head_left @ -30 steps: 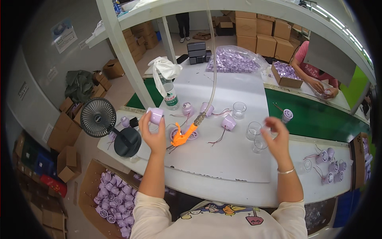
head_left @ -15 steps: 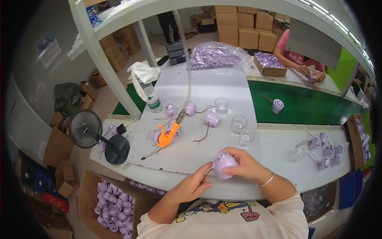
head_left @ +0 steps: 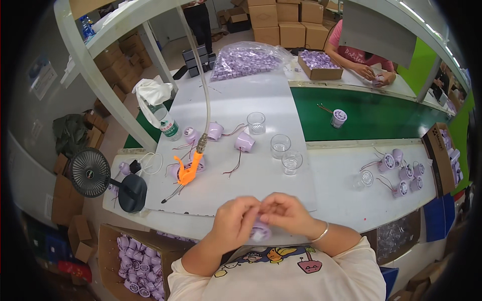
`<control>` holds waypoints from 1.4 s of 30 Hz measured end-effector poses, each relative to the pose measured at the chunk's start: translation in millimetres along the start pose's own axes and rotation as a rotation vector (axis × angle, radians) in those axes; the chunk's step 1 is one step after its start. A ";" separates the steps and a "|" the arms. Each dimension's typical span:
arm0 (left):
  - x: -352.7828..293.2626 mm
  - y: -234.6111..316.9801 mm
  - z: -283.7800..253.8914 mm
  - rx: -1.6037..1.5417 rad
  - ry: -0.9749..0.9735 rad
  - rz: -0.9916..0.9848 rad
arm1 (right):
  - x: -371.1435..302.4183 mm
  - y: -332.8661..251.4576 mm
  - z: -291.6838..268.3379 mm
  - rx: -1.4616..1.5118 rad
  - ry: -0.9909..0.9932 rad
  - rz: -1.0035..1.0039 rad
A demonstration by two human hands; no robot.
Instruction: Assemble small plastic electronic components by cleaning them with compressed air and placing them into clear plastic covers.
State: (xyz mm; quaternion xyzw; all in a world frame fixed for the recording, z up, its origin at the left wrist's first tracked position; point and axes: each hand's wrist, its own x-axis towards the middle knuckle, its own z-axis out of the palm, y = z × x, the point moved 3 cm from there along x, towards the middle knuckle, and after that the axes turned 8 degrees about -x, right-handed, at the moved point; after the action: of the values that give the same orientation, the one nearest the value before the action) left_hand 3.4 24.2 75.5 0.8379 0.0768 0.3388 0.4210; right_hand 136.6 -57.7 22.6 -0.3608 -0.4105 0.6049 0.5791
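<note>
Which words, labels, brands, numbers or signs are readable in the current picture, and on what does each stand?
Wording is not copied here, only located:
Clear bottle: green-and-white label with printed characters.
Co-worker's pink shirt: pale lettering.
Carton at far right: dark print on its side.
Dark fan: hub mark, too small to read.
Paper notice on the left wall: too blurred to read.

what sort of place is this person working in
Probably an assembly workshop: a green belt-like strip runs past the workbench, an orange nozzle tool on a hose is over the bench, and a big cardboard box is heaped with similar purple parts.
</note>
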 end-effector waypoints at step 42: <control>-13.8 -67.2 56.7 -1.639 0.085 -0.824 | 0.2 -24.4 -63.1 -0.231 -0.103 0.108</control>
State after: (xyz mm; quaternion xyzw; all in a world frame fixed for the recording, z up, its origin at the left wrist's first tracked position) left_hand 39.3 24.0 -5.9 0.1704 0.1203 0.1408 0.9678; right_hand 204.0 -52.7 19.5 -0.4153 -0.4864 0.6017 0.4785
